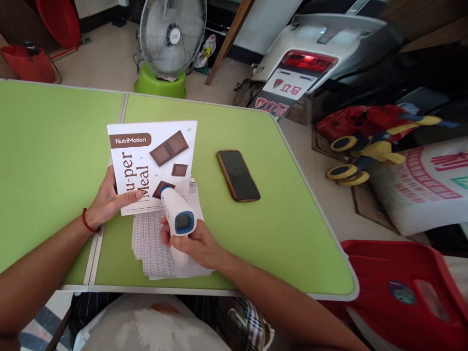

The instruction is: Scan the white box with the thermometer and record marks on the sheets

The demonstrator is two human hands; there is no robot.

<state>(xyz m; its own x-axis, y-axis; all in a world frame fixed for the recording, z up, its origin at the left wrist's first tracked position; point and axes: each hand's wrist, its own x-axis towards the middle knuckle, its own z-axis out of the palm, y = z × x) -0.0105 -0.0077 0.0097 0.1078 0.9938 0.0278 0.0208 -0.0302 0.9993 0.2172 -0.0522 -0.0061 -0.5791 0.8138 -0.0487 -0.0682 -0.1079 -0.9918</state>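
Lap: white fabric (146,326), with a plaid cloth (248,329) beside it.

On a green folding table (54,170), one white-and-blue thermometer (174,209), gun-shaped. Its long axis runs from lower right to upper left, the nose aimed up-left over a white NutriMotion card (157,146), and its round-cornered display faces up.

Right hand (195,243): wrapped around the thermometer's grip, fingers curled, forearm entering from the lower right.

Left hand (109,197): clamped on the card's left side, fingers (131,195) laid flat across its face, forearm entering from the lower left, red string bracelet (89,222) at the wrist.

Hands: just apart, not touching, each on its own item.

Below both: a stack of printed paper sheets (155,248), partly under the card.

Right of these: one phone (238,175), screen up, well apart from the hands.

Beyond the table: a floor fan (170,41) on a green base (161,83); the rear of a scooter (310,63).
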